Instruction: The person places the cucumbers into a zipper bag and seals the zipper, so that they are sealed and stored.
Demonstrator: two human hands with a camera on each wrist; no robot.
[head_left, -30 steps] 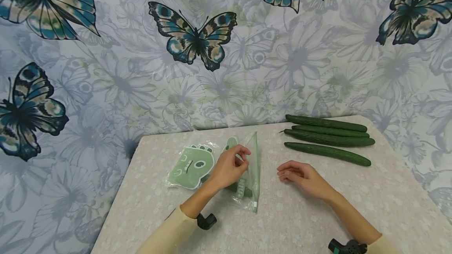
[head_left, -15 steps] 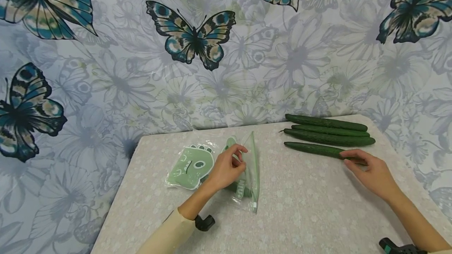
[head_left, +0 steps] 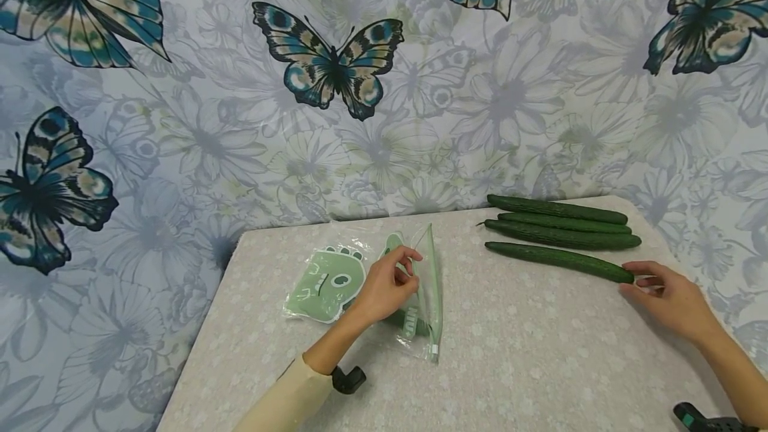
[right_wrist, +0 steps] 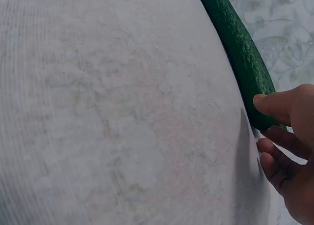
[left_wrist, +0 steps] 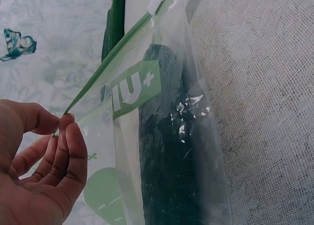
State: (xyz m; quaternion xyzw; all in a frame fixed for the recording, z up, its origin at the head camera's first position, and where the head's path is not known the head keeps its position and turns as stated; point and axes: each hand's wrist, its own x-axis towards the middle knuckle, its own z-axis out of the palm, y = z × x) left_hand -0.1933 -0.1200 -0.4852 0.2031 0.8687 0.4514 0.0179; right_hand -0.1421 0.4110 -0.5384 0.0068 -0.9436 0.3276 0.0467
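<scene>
My left hand pinches the green top edge of a clear slider-zip bag between thumb and fingertips. Inside that bag lies a dark green cucumber, partly behind a printed label. A green cartoon dinosaur face is printed on the bag's left part. At the right, my right hand holds the near cucumber by its right end. The right wrist view shows the thumb on the cucumber's side and the other fingers curled by its tip. This cucumber still lies on the table.
Behind the near cucumber, three more cucumbers lie side by side at the table's back right. A pale patterned cloth covers the table. A butterfly-print backdrop rises right behind the table's back edge.
My right hand has moved right from the table's middle, along the near cucumber to its right end. My left hand and the bag have stayed in place.
</scene>
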